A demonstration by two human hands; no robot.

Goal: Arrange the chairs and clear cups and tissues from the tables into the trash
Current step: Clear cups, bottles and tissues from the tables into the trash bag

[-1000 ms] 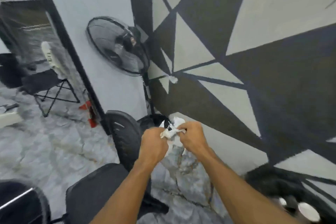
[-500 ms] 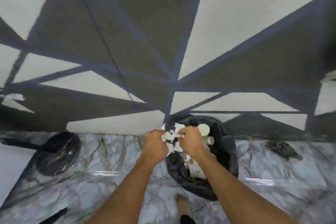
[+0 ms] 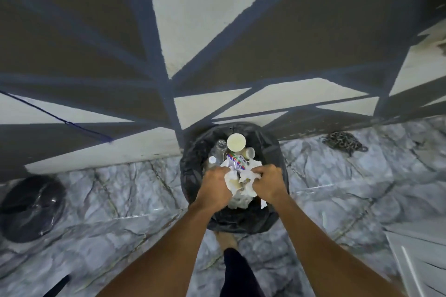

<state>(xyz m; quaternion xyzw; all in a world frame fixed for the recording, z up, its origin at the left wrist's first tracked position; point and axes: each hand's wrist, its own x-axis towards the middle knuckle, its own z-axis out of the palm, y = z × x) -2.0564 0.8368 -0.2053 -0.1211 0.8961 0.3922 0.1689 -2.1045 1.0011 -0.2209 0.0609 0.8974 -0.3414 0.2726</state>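
A round trash bin lined with a black bag (image 3: pixel 193 169) stands on the floor against the wall, straight below me. Inside it lie a paper cup (image 3: pixel 236 142), clear plastic bottles (image 3: pixel 215 157) and a printed wrapper (image 3: pixel 237 160). Both hands hover over the bin's opening. My left hand (image 3: pixel 215 187) and my right hand (image 3: pixel 269 183) each grip a side of a bundle of crumpled white tissues (image 3: pixel 241 182) held between them.
The wall (image 3: pixel 217 31) with grey, brown and cream triangles rises just behind the bin. A black fan base (image 3: pixel 31 208) sits on the marble floor at left. A dark rag or chain pile (image 3: pixel 342 141) lies at right. My foot (image 3: pixel 226 240) stands before the bin.
My view has swung from the fan and chairs to the trash bin. Both hands, still holding the tissues, now hang lower and directly over the bin's opening.
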